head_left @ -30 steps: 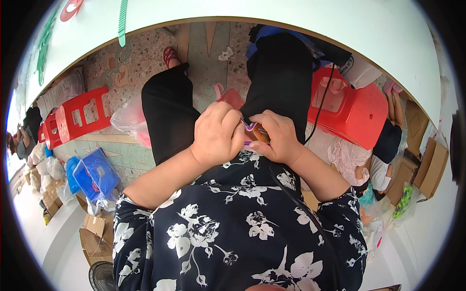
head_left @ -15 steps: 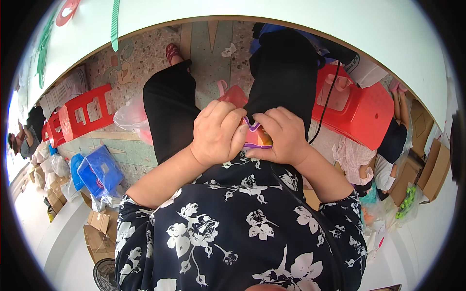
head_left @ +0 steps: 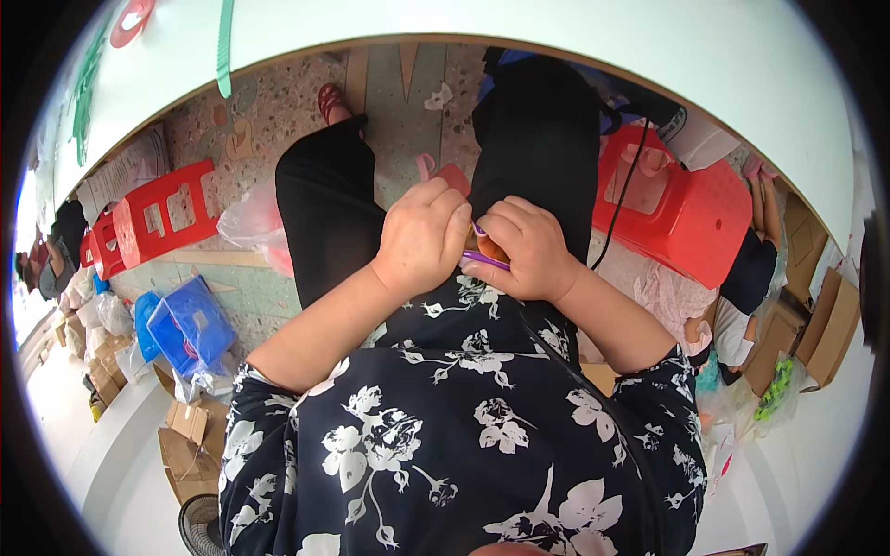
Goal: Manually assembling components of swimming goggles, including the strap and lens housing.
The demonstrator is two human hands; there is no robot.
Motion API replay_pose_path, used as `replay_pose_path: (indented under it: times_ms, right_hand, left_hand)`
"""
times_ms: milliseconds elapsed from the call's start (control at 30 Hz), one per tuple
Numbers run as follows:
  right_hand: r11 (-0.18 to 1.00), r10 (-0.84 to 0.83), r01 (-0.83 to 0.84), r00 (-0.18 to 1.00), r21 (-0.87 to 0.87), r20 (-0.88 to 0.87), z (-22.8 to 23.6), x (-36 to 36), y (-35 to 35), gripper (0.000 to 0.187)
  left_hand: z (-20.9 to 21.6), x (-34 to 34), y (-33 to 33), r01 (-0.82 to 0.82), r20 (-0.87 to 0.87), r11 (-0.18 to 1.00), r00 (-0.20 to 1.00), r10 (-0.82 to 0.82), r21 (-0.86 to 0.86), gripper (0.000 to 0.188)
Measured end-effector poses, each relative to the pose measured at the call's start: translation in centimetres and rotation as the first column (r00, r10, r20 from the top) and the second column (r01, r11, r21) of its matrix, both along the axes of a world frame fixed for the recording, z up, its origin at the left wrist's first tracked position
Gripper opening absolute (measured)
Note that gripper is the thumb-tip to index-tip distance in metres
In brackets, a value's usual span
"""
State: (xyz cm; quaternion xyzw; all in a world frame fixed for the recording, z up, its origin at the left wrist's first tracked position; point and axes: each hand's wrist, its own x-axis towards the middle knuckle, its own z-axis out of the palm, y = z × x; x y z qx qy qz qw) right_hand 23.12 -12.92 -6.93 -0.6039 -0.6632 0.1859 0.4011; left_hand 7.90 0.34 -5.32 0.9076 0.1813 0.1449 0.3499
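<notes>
My left hand (head_left: 417,236) and my right hand (head_left: 528,248) meet above my lap, both closed on one small purple-edged orange piece (head_left: 488,246). A purple strip along its near side shows between my fingers, and a bit of purple trim sticks up at its far side. Most of the piece is hidden by my fingers, so its kind is unclear. The left fingers curl over its left end, while the right thumb and fingers pinch its right end.
A white table (head_left: 417,17) curves across the far side, carrying a green strip (head_left: 224,51). Red plastic stools stand at left (head_left: 139,232) and right (head_left: 709,218), with a black cable (head_left: 627,190) hanging nearby. A blue bag (head_left: 193,324) and cardboard boxes (head_left: 830,324) lie around. People sit at both edges.
My hands have drawn closer together around the piece, and my right hand has turned inward. Less of the orange surface and purple trim shows now.
</notes>
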Motion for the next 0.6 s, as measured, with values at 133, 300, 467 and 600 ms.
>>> replay_pose_path:
  times_ms: [133, 300, 467, 600]
  right_hand:
    - [0.977, -0.125, 0.123, 0.992, 0.172, 0.003, 1.1, -0.4, 0.0, 0.05]
    - [0.924, -0.253, 0.207, 0.962, 0.321, 0.107, 1.6, -0.8, -1.0, 0.058]
    - [0.909, -0.304, 0.221, 0.932, 0.354, 0.2, 2.2, -1.7, -2.2, 0.065]
    - [0.906, -0.329, 0.226, 0.909, 0.357, 0.258, 3.0, -2.4, -2.5, 0.061]
  left_hand:
    - [2.1, 0.1, 0.3, -0.022, 0.151, 1.0, 0.988, 0.019, 0.02, 0.026]
    - [2.8, -2.0, 0.6, 0.001, 0.192, 1.0, 0.981, -0.007, 0.029, 0.07]
    - [3.8, -3.0, 0.1, -0.066, 0.222, 0.997, 0.973, 0.07, -0.026, 0.066]
    - [2.2, -3.5, -1.1, -0.171, 0.135, 0.752, 0.935, 0.327, -0.636, 0.061]
